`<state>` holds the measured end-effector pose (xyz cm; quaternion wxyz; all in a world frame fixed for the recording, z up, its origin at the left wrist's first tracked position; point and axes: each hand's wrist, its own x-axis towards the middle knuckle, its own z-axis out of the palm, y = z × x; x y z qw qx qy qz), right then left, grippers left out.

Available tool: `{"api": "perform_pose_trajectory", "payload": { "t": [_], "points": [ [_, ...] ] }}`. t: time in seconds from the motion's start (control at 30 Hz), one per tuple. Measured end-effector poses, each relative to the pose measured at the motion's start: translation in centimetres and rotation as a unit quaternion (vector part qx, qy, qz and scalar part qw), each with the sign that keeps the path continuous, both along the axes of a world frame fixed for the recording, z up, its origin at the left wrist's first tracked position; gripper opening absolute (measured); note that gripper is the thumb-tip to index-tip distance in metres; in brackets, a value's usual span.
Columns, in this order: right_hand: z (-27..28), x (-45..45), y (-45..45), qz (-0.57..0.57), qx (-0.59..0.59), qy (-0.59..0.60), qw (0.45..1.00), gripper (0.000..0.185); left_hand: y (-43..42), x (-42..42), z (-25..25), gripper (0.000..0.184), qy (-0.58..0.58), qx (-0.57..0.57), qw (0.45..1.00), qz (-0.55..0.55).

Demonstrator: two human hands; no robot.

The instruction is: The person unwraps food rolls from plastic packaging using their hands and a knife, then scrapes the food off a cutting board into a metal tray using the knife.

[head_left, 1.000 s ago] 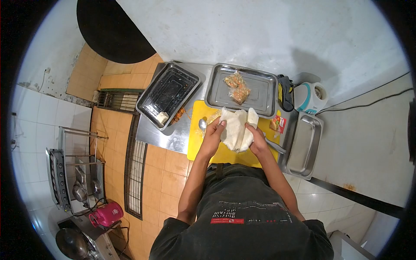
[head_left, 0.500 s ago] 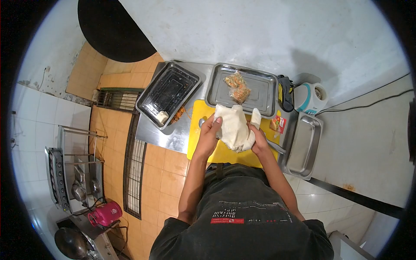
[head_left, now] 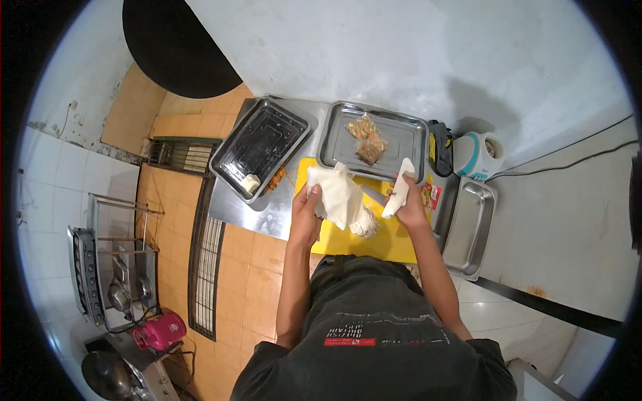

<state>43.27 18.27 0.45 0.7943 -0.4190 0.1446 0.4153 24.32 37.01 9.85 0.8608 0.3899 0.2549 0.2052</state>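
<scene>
My left hand (head_left: 307,212) pinches a wide, pale, floppy sheet (head_left: 336,194) over the yellow cutting board (head_left: 394,248). A narrower pale piece (head_left: 399,190) is gripped in my right hand (head_left: 412,202), apart from the sheet. Between the hands, a whitish crumbly-looking mass (head_left: 364,223) rests on the board, partly hidden by the sheet. A knife blade (head_left: 373,195) shows behind it. Beyond the board, a metal tray (head_left: 408,142) holds bags of chopped orange and green food (head_left: 366,137).
At the left, a dark tray (head_left: 264,147) holds a small white block (head_left: 250,183), with orange pieces (head_left: 275,179) beside it. A red packet (head_left: 431,195), a deep steel pan (head_left: 470,227), a black-and-yellow item (head_left: 441,147) and a white-and-teal appliance (head_left: 478,155) are at the right.
My hands have moved apart, the left one leftward and the right one rightward. The pale strip has come away from the sheet, and the whitish mass now shows between them.
</scene>
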Motion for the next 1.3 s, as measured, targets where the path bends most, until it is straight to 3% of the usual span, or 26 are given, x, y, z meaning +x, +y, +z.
{"api": "perform_pose_trajectory", "payload": {
  "t": [0.17, 0.33, 0.4, 0.53, 0.6, 0.77, 1.03, 1.3],
  "points": [
    [-2.2, 4.6, 0.7, -0.013, 0.015, -0.049, 0.999, 0.036, 0.1, -1.0, -0.9, 0.035, 0.015, -0.002, 1.000, 0.008],
    [-3.9, 8.8, 2.5, 0.044, 0.018, 0.002, 0.999, 0.036, 0.3, -1.8, -0.9, 0.035, 0.028, -0.004, 0.999, 0.043],
    [-3.9, 9.6, 3.4, 0.057, -0.071, -0.069, 0.993, 0.032, 0.6, -2.3, -1.2, 0.034, 0.028, -0.011, 0.998, 0.051],
    [-4.7, 11.2, 5.2, 0.061, -0.129, -0.101, 0.985, 0.029, 0.7, -2.9, -1.0, 0.034, 0.035, -0.003, 0.997, 0.065],
    [-5.2, 11.9, 5.9, 0.107, -0.201, -0.178, 0.957, 0.026, 0.7, -3.1, -1.2, 0.034, 0.032, -0.002, 0.997, 0.064],
    [-7.2, 13.0, 7.6, 0.074, -0.229, -0.218, 0.946, 0.019, 0.7, -3.5, -1.3, 0.034, 0.039, -0.006, 0.996, 0.076],
    [-7.7, 13.9, 7.8, 0.112, -0.269, -0.230, 0.929, 0.034, 1.1, -3.1, -1.6, 0.033, 0.035, -0.017, 0.997, 0.072],
    [-2.0, 9.8, 6.2, 0.074, -0.087, -0.152, 0.982, 0.031, 1.1, -1.5, -2.2, 0.032, 0.058, -0.016, 0.997, 0.045]
  ]
}}
